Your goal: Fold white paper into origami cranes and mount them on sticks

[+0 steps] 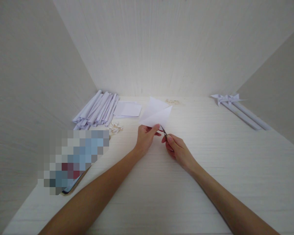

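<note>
A white square of paper (156, 112) is pinched at its near edge by my left hand (146, 136), thumb on top. A slanting line runs across the sheet, parting it into two flaps; I cannot tell whether it is a cut or a fold. My right hand (175, 145) is closed around a small pair of scissors (163, 130), whose dark pointed blades reach the paper's near right corner beside my left thumb. Most of the scissors' handle is hidden in my fingers.
Rolled paper sticks (96, 109) are heaped at the left, beside a stack of paper squares (128, 109). Small pale pieces (115, 128) lie nearer, with more bits (173, 101) at the back. Two paper pinwheels (226, 99) rest at right. A blurred phone (75, 182) lies front left.
</note>
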`<action>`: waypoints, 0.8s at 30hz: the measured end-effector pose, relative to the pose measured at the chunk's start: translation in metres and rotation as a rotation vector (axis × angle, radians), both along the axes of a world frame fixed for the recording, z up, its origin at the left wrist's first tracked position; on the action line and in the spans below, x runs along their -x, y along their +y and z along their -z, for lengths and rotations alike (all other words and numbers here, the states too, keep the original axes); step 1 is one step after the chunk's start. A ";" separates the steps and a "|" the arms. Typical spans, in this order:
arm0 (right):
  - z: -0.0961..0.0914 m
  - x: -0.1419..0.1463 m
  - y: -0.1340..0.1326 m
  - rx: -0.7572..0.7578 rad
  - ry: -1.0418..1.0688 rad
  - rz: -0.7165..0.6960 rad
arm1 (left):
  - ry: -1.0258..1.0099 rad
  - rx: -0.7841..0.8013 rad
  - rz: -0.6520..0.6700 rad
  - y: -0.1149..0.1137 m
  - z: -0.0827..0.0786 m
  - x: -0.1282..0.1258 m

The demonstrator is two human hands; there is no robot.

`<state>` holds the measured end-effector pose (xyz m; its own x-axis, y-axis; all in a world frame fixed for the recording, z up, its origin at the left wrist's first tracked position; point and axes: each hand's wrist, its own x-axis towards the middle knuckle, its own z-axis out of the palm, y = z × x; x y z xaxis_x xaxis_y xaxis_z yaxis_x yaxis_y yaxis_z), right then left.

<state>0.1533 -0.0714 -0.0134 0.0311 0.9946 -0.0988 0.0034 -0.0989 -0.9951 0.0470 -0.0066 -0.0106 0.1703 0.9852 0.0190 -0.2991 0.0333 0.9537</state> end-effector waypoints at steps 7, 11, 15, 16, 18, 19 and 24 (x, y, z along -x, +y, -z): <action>0.000 0.000 0.000 -0.001 0.008 -0.007 | -0.013 -0.005 -0.002 -0.001 -0.001 0.000; 0.002 0.000 0.000 -0.006 0.005 -0.003 | -0.014 0.000 -0.004 0.000 0.000 0.000; 0.002 -0.001 0.000 -0.008 0.005 -0.006 | -0.006 0.002 -0.012 0.000 0.001 0.000; 0.002 -0.001 0.000 -0.011 0.006 -0.007 | -0.009 0.002 -0.013 0.000 0.001 0.000; 0.002 -0.001 0.000 -0.016 0.002 -0.005 | -0.022 0.003 -0.011 0.000 0.001 0.000; 0.001 -0.001 0.000 -0.017 -0.001 -0.004 | -0.028 0.002 -0.008 0.001 0.001 0.000; -0.001 0.000 -0.001 -0.009 -0.005 -0.007 | -0.030 0.001 0.000 0.001 0.001 0.000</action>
<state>0.1533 -0.0719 -0.0127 0.0246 0.9956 -0.0901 0.0091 -0.0903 -0.9959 0.0467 -0.0058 -0.0111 0.1699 0.9852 0.0227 -0.3273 0.0347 0.9443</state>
